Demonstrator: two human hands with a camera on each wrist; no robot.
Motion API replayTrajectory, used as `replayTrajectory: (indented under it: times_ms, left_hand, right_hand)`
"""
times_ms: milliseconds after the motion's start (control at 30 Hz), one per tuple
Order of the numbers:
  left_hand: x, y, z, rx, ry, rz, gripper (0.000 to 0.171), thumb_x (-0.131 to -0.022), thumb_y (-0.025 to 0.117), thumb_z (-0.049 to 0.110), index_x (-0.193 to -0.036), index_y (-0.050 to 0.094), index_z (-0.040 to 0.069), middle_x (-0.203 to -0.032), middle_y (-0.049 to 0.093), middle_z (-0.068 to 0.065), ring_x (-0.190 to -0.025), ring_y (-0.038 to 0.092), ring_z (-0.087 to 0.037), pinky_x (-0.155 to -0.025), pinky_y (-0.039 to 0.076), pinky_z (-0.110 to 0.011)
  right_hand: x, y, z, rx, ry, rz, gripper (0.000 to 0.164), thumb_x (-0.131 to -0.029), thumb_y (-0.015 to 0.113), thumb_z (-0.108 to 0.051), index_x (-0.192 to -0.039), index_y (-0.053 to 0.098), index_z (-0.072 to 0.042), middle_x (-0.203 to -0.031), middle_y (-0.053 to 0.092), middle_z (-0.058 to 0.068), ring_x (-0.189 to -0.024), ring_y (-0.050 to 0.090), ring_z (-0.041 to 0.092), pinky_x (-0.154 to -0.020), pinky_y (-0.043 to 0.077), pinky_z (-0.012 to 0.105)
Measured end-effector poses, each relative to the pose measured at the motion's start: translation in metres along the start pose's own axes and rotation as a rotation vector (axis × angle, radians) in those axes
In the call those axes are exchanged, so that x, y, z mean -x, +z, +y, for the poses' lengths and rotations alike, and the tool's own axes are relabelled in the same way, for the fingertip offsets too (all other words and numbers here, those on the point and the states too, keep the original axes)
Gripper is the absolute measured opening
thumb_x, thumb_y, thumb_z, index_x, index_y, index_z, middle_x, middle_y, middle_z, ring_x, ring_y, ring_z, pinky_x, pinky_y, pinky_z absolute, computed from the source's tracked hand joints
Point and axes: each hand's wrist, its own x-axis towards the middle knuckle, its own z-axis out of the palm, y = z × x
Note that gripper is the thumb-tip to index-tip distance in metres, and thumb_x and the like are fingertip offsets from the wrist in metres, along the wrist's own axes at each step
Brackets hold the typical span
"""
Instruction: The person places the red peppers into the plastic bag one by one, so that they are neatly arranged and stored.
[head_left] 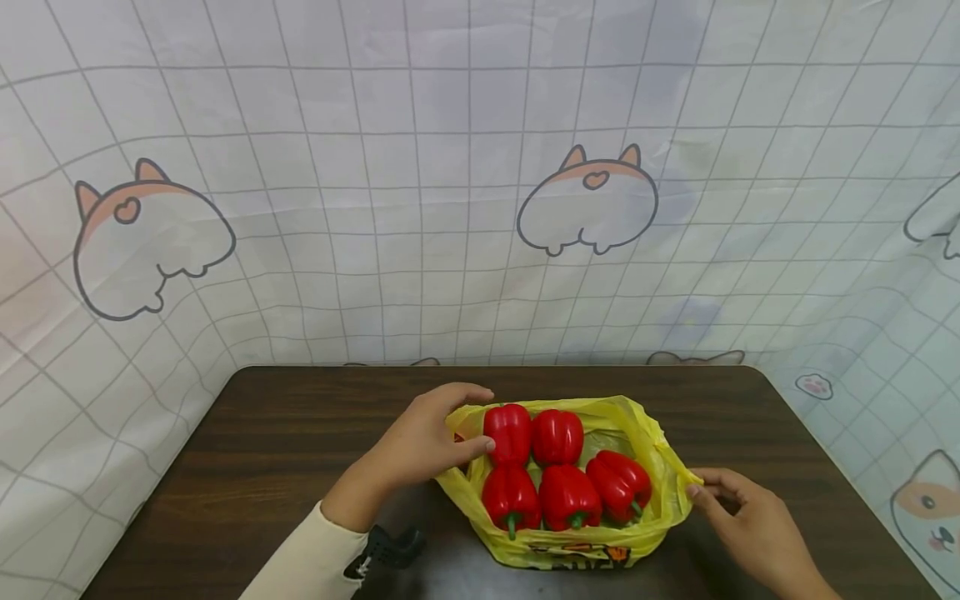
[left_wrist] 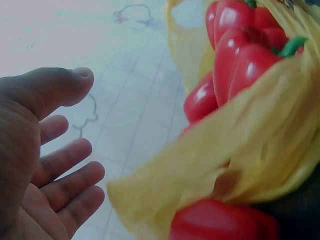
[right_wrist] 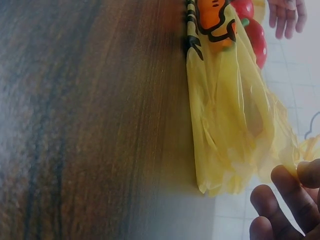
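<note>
A yellow plastic bag (head_left: 652,425) lies on the table with its mouth spread wide. Inside it sit several red bell peppers (head_left: 570,497) with green stems. My left hand (head_left: 427,442) is over the bag's left side, beside the back-left pepper, and its fingers and thumb are apart with nothing between them. In the left wrist view another red pepper (left_wrist: 220,220) shows below the bag's folded rim; most of it is hidden. At the bag's right edge my right hand (head_left: 750,517) pinches the plastic between thumb and index finger, its other fingers loosely bent.
The dark wood-grain table (head_left: 285,467) carries the bag near its front middle. Behind it hangs a white grid-patterned cloth (head_left: 420,208) with cartoon animal drawings. A black strap (head_left: 386,550) is at my left wrist, by the cream sleeve (head_left: 311,558).
</note>
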Motion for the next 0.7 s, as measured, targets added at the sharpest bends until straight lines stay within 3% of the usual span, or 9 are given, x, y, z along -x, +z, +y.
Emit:
replayTrajectory:
  times_ms: [233, 433, 700]
  left_hand:
    - [0.01, -0.015, -0.018, 0.053, -0.064, 0.059, 0.053, -0.085, 0.086, 0.024, -0.133, 0.064, 0.02, -0.134, 0.062, 0.007, -0.127, 0.056, -0.024, -0.103, 0.049, -0.052]
    - [0.019, -0.022, -0.041, 0.032, -0.116, 0.112, 0.049, -0.089, 0.082, 0.026, -0.134, 0.063, 0.02, -0.133, 0.064, 0.001, -0.125, 0.059, -0.03, -0.1, 0.051, -0.054]
    - [0.028, -0.02, -0.071, 0.015, -0.161, 0.081, 0.05, -0.092, 0.079, 0.021, -0.138, 0.061, 0.014, -0.139, 0.061, -0.005, -0.128, 0.057, -0.036, -0.105, 0.045, -0.059]
  right_hand:
    - [0.0, -0.001, 0.001, 0.001, -0.006, 0.008, 0.042, -0.101, 0.065, -0.04, -0.126, 0.068, -0.006, -0.097, 0.075, -0.002, -0.094, 0.071, 0.026, -0.075, 0.059, 0.047]
    - [0.0, 0.0, 0.002, 0.004, -0.01, 0.014, 0.041, -0.101, 0.065, -0.04, -0.125, 0.069, -0.007, -0.096, 0.074, -0.003, -0.092, 0.071, 0.024, -0.074, 0.058, 0.046]
    - [0.001, 0.001, 0.003, 0.0, -0.012, 0.017, 0.04, -0.101, 0.066, -0.039, -0.124, 0.069, -0.007, -0.096, 0.074, -0.003, -0.091, 0.071, 0.024, -0.075, 0.058, 0.049]
